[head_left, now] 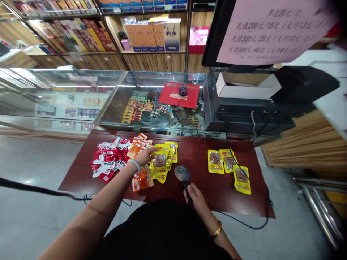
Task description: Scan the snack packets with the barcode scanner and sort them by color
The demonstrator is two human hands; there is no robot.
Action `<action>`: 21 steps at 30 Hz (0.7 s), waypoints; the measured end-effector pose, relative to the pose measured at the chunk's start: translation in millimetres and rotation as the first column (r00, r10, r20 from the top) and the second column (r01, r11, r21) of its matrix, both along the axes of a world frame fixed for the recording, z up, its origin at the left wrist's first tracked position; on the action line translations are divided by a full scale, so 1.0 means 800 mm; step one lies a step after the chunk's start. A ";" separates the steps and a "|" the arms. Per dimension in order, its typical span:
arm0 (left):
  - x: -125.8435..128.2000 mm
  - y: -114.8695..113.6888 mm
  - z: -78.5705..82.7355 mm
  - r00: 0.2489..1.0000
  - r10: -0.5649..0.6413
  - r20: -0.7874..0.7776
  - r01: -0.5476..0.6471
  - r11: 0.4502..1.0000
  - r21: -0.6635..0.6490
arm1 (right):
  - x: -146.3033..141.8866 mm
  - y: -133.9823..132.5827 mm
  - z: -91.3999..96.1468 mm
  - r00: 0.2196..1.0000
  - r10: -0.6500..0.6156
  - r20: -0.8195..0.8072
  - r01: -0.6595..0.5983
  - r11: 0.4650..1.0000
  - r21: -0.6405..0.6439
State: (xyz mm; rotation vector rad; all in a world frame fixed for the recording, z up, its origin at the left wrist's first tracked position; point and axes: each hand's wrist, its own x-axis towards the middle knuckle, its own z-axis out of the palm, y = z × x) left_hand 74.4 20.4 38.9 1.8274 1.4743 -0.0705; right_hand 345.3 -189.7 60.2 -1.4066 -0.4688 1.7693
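Observation:
My left hand (144,156) reaches to the middle of the dark red table, fingers closed at the left edge of a yellow snack packet (159,163). That packet lies over several more of its kind. Wrapped round the handle of a barcode scanner (182,174) is my right hand (197,199), with the scanner's head just right of the yellow pile. Orange packets (142,178) lie beneath and beside my left hand. Further left is a heap of red and white packets (111,159). Three yellow packets (216,161) rest apart at the table's right side.
Behind the table (189,195) stands a glass display counter (114,108), with a mouse (182,90) on a red mat (168,94). A monitor (217,32) and white box (248,90) are at right. A cable (260,187) crosses the table's right side.

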 end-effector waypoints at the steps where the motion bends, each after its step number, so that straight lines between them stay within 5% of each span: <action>1: -0.003 0.003 0.001 0.998 0.008 -0.061 -0.006 0.999 0.038 | 0.002 -0.003 -0.001 1.000 -0.020 0.000 0.020 1.000 -0.016; 6: 0.024 -0.009 0.012 0.961 0.102 -0.258 -0.025 0.959 0.283 | 0.019 -0.016 -0.008 0.992 -0.125 -0.025 0.122 0.990 -0.076; 10: 0.106 -0.037 0.019 0.965 0.093 -0.244 0.059 0.833 0.551 | 0.041 -0.028 -0.016 0.975 -0.223 -0.005 0.222 0.972 -0.078; 14: 0.236 -0.045 -0.001 0.962 -0.253 -0.100 0.271 0.867 0.419 | 0.068 -0.045 -0.023 0.951 -0.310 0.008 0.310 0.947 -0.090; 18: 0.361 -0.036 -0.036 0.963 -0.262 -0.069 0.271 0.931 0.245 | 0.093 -0.066 -0.031 0.921 -0.386 0.044 0.388 0.913 -0.124; 21: 0.418 -0.028 -0.052 0.960 -0.253 -0.120 0.272 0.944 0.187 | 0.108 -0.082 -0.036 0.907 -0.418 0.061 0.422 0.897 -0.133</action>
